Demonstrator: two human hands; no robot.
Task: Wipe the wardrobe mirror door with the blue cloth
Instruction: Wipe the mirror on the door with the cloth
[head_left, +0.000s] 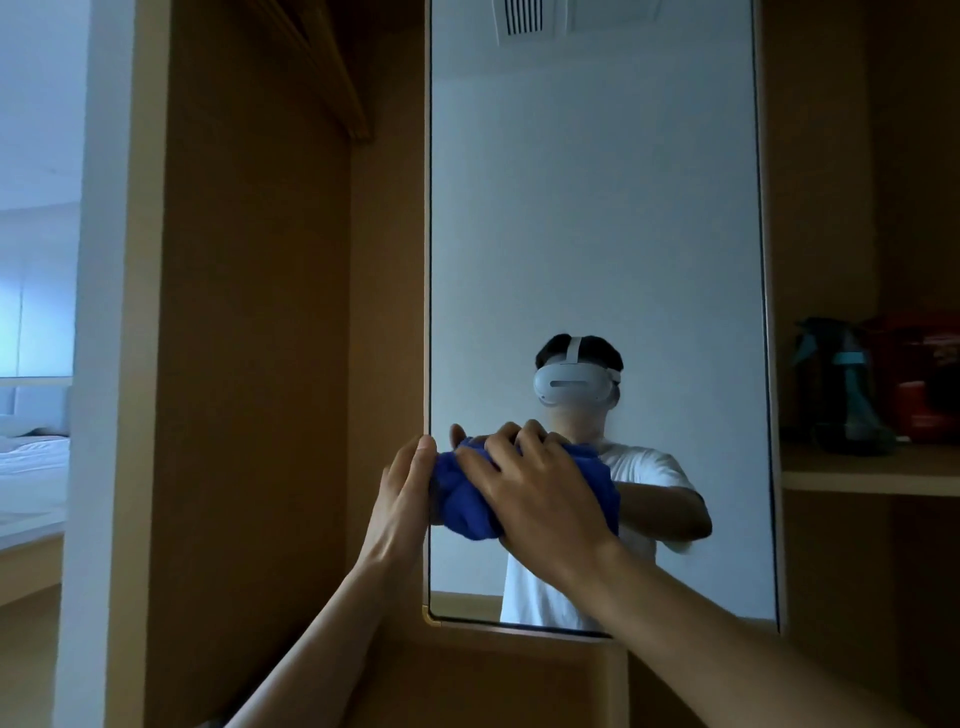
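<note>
The right hand (530, 493) lies over the bunched blue cloth (462, 501), its fingers spread and bent down around the wad so that it grips the fabric while pushing it flat against the glass. That hold probably keeps the cloth from slipping as it is dragged. The cloth sits low on the wardrobe mirror door (597, 234), at about 7 o'clock on the pane and hard against its left border, so the wipe is working the lower left part. Most of the glass, from 9 o'clock round to 4 o'clock, lies above and to the right of it and, as I judge it, has yet to be covered. At 9 o'clock of the cloth, touching it or nearly so, the left hand (405, 488) stands upright along the door's left edge with its fingers close to straight. Whether any of them hook behind the edge I cannot tell. Its place suggests it steadies the door so the panel does not swing or slide under the pressure of the other hand. Further out, at 3 o'clock of the mirror, a wooden shelf (872, 470) carries a dark bag (836, 384) with teal trim and a red box (924, 379), both well apart from the work. Far off at 9 o'clock, a bed (31, 467) shows through the opening.
</note>
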